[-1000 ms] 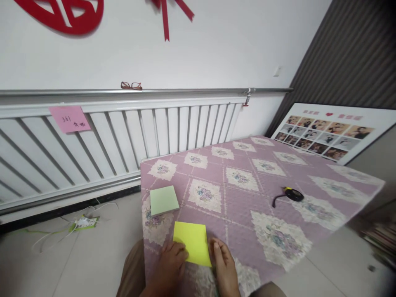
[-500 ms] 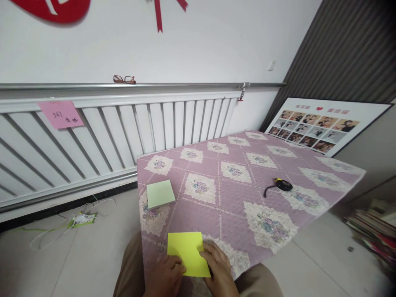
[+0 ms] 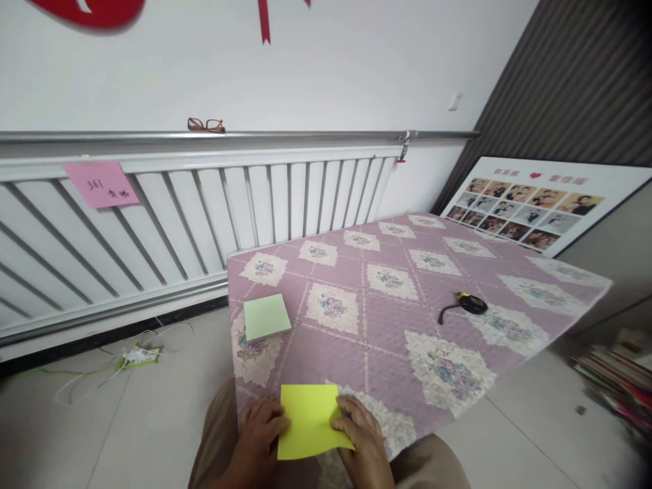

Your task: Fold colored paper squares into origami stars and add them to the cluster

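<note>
A yellow square sheet of paper (image 3: pixel 310 418) is held between my two hands at the near edge of the table. My left hand (image 3: pixel 261 435) pinches its left edge, thumb on top. On the opposite side my right hand (image 3: pixel 360 435) grips the right edge, its thumb over the paper and the lower right corner bending slightly. A pad of pale green sticky notes (image 3: pixel 267 316) lies on the cloth, beyond my left hand and apart from it.
A floral purple tablecloth (image 3: pixel 384 322) covers the table. A black and yellow tape measure (image 3: pixel 473 303) with a strap lies to the right. Behind stands a white radiator (image 3: pixel 265 204) with a pink note (image 3: pixel 102 185); glasses (image 3: pixel 206 125) rest on the pipe above. A photo board (image 3: pixel 542 204) leans at the back right.
My left hand has shifted from the sheet's lower edge to its left edge. The paper now lies more exposed between both hands. The camera view has moved slightly.
</note>
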